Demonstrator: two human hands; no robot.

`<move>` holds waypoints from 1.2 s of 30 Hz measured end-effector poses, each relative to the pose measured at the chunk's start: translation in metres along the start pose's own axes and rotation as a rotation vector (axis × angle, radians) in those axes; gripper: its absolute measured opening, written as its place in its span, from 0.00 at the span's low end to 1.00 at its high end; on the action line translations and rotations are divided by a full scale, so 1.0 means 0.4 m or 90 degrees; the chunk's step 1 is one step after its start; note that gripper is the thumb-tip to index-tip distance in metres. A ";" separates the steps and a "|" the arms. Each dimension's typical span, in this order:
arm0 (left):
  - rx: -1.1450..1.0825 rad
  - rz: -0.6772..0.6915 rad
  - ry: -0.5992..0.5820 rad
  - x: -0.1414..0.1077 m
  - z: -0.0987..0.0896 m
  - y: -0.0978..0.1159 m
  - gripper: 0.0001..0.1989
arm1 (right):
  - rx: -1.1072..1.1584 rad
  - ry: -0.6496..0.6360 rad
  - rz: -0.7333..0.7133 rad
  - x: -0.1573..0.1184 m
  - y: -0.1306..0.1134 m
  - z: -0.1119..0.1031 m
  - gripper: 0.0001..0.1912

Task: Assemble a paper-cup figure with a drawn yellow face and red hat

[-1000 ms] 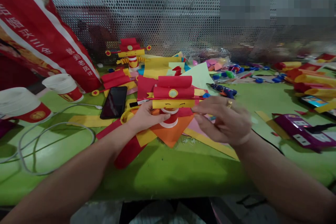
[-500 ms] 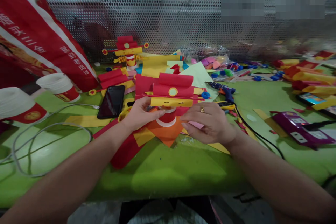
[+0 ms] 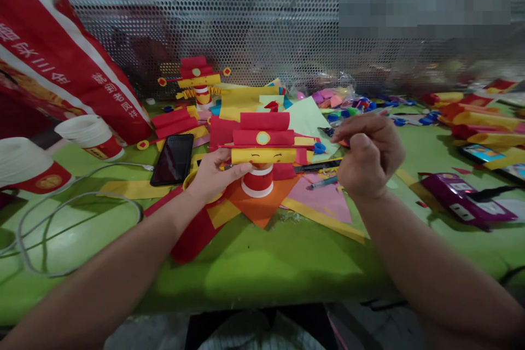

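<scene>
A paper-cup figure (image 3: 257, 181) has a yellow rolled-paper face with drawn eyes and a red rolled-paper hat with a round badge. It stands upright on an orange paper sheet. My left hand (image 3: 211, 175) is closed on its left side, the thumb pressed near the cup just under the face. To the right, my right hand (image 3: 371, 156) is raised with curled fingers over the spot of a blue glue gun (image 3: 327, 131). Only the nozzle end of that gun shows; the hand hides the rest. Whether the fingers grip it is hidden.
Behind stands a similar figure (image 3: 202, 95). A black phone (image 3: 172, 159), white paper cups (image 3: 92, 134) and a looped cable lie left, beside a large red bag (image 3: 74, 54). A purple power strip (image 3: 467, 199) sits right. A pen (image 3: 324, 182) lies on pink paper.
My right hand has left the figure's right side and moved right and up to the glue gun, uncovering pink paper and a pen. My left hand stays on the figure.
</scene>
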State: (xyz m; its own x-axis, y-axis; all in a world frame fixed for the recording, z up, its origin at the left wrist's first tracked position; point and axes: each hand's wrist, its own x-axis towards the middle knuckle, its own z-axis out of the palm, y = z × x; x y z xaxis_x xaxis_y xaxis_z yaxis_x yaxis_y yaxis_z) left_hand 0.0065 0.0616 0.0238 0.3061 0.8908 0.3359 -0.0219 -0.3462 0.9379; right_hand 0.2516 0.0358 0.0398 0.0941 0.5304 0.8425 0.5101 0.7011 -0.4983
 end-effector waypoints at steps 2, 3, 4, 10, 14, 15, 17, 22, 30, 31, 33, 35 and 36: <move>0.035 0.014 0.027 -0.001 0.004 -0.002 0.17 | 0.075 0.127 -0.010 0.008 0.006 0.019 0.07; 0.047 0.025 0.035 -0.001 0.005 -0.003 0.16 | 0.100 0.159 -0.006 0.011 0.010 0.028 0.07; 0.054 0.037 0.040 -0.002 0.007 -0.003 0.14 | 0.105 0.158 0.005 0.012 0.015 0.036 0.07; 0.057 0.062 0.032 -0.005 0.009 -0.005 0.11 | 0.050 0.119 0.147 -0.001 0.045 0.062 0.17; 0.047 0.055 0.047 -0.006 0.007 -0.014 0.11 | 0.143 0.126 0.239 -0.009 0.044 0.070 0.19; 0.040 0.056 0.047 -0.006 0.007 -0.016 0.12 | 0.161 0.128 0.251 -0.009 0.043 0.070 0.19; 0.024 0.054 0.043 -0.006 0.009 -0.016 0.13 | 0.187 0.131 0.264 -0.009 0.039 0.071 0.19; 0.022 0.037 0.054 -0.005 0.016 -0.007 0.14 | 0.213 0.141 0.290 -0.004 0.035 0.072 0.20; 0.054 0.023 0.061 -0.007 0.013 -0.003 0.13 | 0.320 -0.068 0.447 0.016 0.031 0.055 0.12; 0.056 0.024 0.057 -0.007 0.013 -0.004 0.14 | 0.342 -0.117 0.474 0.019 0.031 0.049 0.09; 0.051 0.028 0.050 -0.009 0.013 -0.006 0.15 | 0.384 -0.221 0.510 0.022 0.032 0.038 0.07; 0.037 0.032 0.042 -0.010 0.012 -0.010 0.15 | 0.407 -0.320 0.529 0.021 0.032 0.032 0.12; 0.029 0.033 0.036 -0.010 0.011 -0.012 0.14 | 0.414 -0.362 0.534 0.019 0.031 0.032 0.15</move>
State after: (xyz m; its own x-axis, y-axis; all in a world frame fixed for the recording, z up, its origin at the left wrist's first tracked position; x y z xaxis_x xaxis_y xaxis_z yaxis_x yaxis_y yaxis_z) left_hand 0.0096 0.0584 0.0177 0.2519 0.8862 0.3889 0.0080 -0.4037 0.9148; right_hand 0.2476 0.0546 0.0372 -0.2838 0.9558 0.0775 -0.0717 0.0594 -0.9957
